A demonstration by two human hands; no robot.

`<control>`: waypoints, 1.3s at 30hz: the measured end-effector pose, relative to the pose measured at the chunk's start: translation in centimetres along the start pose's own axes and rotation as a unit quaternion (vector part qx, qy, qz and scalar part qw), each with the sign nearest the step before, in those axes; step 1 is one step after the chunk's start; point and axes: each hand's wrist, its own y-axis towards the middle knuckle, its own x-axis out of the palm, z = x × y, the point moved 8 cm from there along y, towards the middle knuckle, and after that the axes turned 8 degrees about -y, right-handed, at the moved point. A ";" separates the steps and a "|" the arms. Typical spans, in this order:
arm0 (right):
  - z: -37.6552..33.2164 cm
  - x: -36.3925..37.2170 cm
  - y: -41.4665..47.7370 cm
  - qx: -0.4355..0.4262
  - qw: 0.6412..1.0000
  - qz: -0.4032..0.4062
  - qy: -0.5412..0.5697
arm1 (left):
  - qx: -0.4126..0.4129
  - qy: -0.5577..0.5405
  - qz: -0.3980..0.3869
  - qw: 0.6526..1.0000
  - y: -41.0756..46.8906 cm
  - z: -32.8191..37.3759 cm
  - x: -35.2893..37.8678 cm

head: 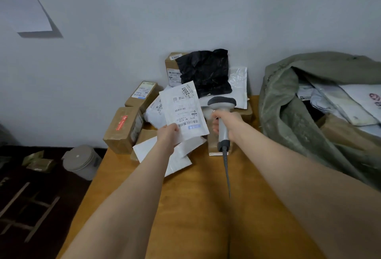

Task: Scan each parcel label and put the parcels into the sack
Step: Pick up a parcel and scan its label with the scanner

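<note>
Several boxes point(123, 130) crowded the counter's point(185, 207) far edge against a grey wall point(144, 21); left fingers point(172, 128) pinched a parcel point(182, 110), right fingers point(215, 122) clenched the scanner point(222, 103).

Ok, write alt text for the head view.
The left hand holds up a white parcel while the right hand grips a scanner beside it. Boxes lie behind on the table; a green sack stands open at right.

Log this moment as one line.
step: scan | left hand: holds white parcel, label facing camera | right hand: grips scanner beside it | sack: open, parcels inside | boxes: piled on table
</note>
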 end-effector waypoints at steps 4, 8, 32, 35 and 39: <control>-0.9 -3.4 0.6 -0.001 0.999 -0.048 0.015 | 0.016 -0.014 0.044 0.999 -3.2 -1.1 3.5; -1.9 -6.5 0.6 -0.003 0.997 -0.076 0.011 | 0.036 -0.027 0.069 0.997 -6.7 -1.4 6.5; -5.0 -31.2 -10.0 -0.079 0.993 -0.048 0.067 | 0.105 -0.046 -0.069 0.991 -27.1 -4.7 24.5; -5.7 -36.0 -10.0 -0.088 0.995 -0.027 0.050 | 0.107 -0.038 -0.099 0.989 -29.3 -5.5 28.3; -6.4 -40.6 -9.4 -0.078 0.994 -0.048 0.061 | 0.101 -0.002 -0.125 0.987 -30.8 -6.8 33.7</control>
